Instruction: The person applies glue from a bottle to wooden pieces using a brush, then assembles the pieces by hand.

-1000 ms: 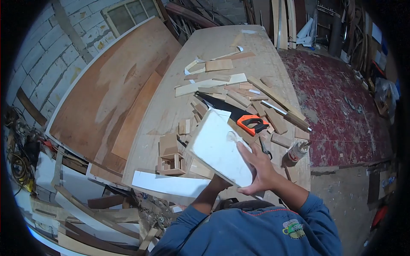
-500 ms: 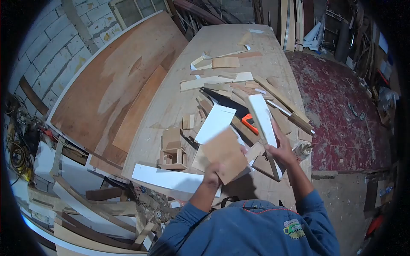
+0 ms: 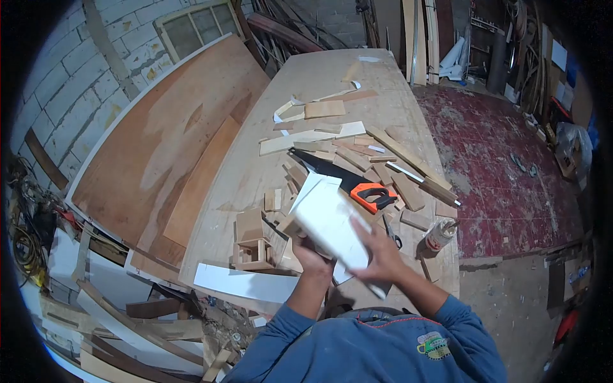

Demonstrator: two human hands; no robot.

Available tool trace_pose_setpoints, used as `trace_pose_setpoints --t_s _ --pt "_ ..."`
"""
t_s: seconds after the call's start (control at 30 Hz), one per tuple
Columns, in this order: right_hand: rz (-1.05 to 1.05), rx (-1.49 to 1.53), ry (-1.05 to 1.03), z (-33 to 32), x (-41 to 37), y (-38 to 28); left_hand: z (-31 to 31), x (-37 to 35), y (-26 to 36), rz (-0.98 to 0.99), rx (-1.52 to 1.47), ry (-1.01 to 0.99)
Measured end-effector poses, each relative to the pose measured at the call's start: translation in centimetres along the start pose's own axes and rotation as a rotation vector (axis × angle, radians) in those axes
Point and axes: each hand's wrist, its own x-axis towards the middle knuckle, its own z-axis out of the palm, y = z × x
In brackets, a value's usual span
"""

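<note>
I hold white-faced plywood pieces in front of my chest with both hands, above the near end of the long workbench. My left hand grips them from underneath at the near left. My right hand lies over the white face at the near right, fingers curled on the edge. How many pieces are stacked in my hands I cannot tell. Just beyond them lies a handsaw with an orange and black handle, amid several wood offcuts.
A small wooden box frame and a long white strip sit at the bench's near left. A glue bottle and scissors lie at the right edge. Large plywood sheets lean left; red floor right.
Half a second ago my hands were apart, the left with a brown-backed piece and the right with a white strip. Now they have come together with the white pieces stacked between them.
</note>
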Motion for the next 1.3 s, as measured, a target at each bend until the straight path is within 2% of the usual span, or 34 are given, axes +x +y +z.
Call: trace_pose_setpoints --t_s 0.07,0.1,0.13,0.2,0.27,0.33,0.4,0.43,0.47,0.5,0.53,0.6,0.63,0.67,0.73,0.77,0.8,0.87,0.9,0.93,1.0,1.03,1.1,1.13,1.2,1.23,1.27,1.3 --pt "0.155 0.025 0.123 -0.5 1.9 1.5 -2.4 1.0 -0.5 -0.043 -0.044 -0.056" --pt "0.206 0.001 0.085 -0.8 2.0 1.0 -2.8 1.3 -0.5 -0.037 0.041 0.018" --pt "0.203 -0.001 0.09 -1.0 1.8 -0.6 -3.4 2.0 -0.6 -0.036 0.04 0.011" --pt "0.024 0.064 -0.127 -1.1 0.9 -3.1 -5.1 3.5 -1.0 0.021 0.007 -0.13" --pt "0.022 0.057 -0.161 -1.5 1.6 -1.8 -1.1 0.8 0.0 0.045 0.014 -0.082" --pt "0.151 -0.044 0.013 -1.9 3.6 0.4 -0.1 0.1 0.1 0.081 -0.011 -0.043" --pt "0.227 0.053 0.005 -2.0 3.4 -0.5 -0.7 0.6 0.0 0.07 0.017 -0.039" --pt "0.11 0.059 -0.051 -1.4 2.7 -2.0 -2.3 1.9 -0.1 0.079 0.096 -0.103" --pt "-0.003 0.065 -0.115 -1.1 2.1 -3.3 -0.3 1.5 0.6 0.086 0.175 -0.159" --pt "-0.133 0.05 -0.052 -1.3 1.9 -4.2 1.3 -0.1 1.0 -0.126 -0.053 -0.282" --pt "-0.128 0.055 -0.051 -1.3 2.1 -3.8 1.4 0.2 0.9 -0.13 -0.049 -0.28" --pt "0.021 -0.034 0.024 -1.9 3.6 -1.5 1.1 0.6 0.7 0.001 -0.057 0.003" --pt "0.192 0.035 -0.012 -2.7 4.5 -0.3 1.3 0.0 0.5 0.076 0.005 -0.078" --pt "0.237 0.069 0.017 -2.8 4.6 -0.1 0.9 0.2 0.5 0.026 0.028 -0.012" --pt "-0.058 -0.047 0.046 -1.5 3.2 -1.3 1.9 0.7 0.4 0.08 0.09 0.045" --pt "-0.039 0.023 -0.063 -1.8 2.0 -3.9 1.5 0.4 0.8 0.019 -0.008 -0.44" --pt "-0.096 0.058 -0.022 -1.4 1.6 -3.9 1.3 0.5 0.6 -0.018 -0.017 -0.448" --pt "-0.039 0.015 0.0 -1.3 2.2 -1.8 1.0 0.8 0.2 0.183 0.217 -0.122" --pt "0.057 -0.075 0.073 -1.5 2.9 0.2 1.4 0.7 0.5 0.071 0.004 -0.051" --pt "0.232 0.025 0.074 -2.2 3.6 2.3 0.2 0.9 0.8 -0.005 -0.066 -0.304" --pt "0.279 -0.074 0.214 -2.9 3.6 5.4 1.4 0.4 1.7 -0.123 -0.228 -0.368" --pt "0.274 -0.075 0.218 -2.7 3.5 6.2 1.9 0.5 2.0 -0.12 -0.228 -0.373" --pt "0.087 0.166 0.352 -1.6 2.5 6.8 2.5 0.6 2.3 -0.164 -0.291 -0.117" --pt "0.087 0.14 0.314 -1.9 2.0 5.6 1.3 1.3 2.0 -0.163 -0.293 -0.12" --pt "0.025 0.161 0.346 -1.5 1.3 4.0 -2.1 3.4 1.0 -0.303 -0.477 -0.206" --pt "0.002 0.172 0.369 -1.3 1.3 3.5 -0.3 2.9 1.0 -0.343 -0.395 0.008" --pt "0.009 0.172 0.375 -1.4 1.3 3.1 -0.7 3.0 0.5 -0.351 -0.39 0.008" --pt "0.021 0.165 0.368 -1.8 1.3 2.6 -1.6 3.2 0.0 -0.434 -0.472 -0.145"
